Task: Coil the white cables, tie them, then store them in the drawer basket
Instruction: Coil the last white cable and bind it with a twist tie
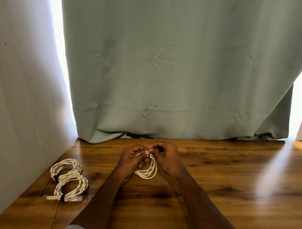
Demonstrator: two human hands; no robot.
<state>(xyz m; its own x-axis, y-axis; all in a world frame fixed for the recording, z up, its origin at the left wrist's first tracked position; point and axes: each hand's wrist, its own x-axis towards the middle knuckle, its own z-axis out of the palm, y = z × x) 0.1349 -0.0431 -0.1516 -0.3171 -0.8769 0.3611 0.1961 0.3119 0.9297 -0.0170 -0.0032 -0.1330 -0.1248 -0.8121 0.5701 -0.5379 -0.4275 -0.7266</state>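
A small coil of white cable [149, 171] hangs between my hands just above the wooden table [212, 199]. My left hand [132, 158] grips the coil's top with fingers curled around it. Close against it, my right hand [167, 156] pinches a thin black tie [150, 144] at the top of the same coil. Two other coiled white cables lie at the left: the far one [64, 167] and the near one [71, 187], each bound by a dark tie. No drawer basket is in view.
A thin black wire [55, 213] trails from the tied coils toward the table's near left edge. A white wall [23, 87] borders the table on the left. A grey-green curtain [176, 71] hangs along the back edge.
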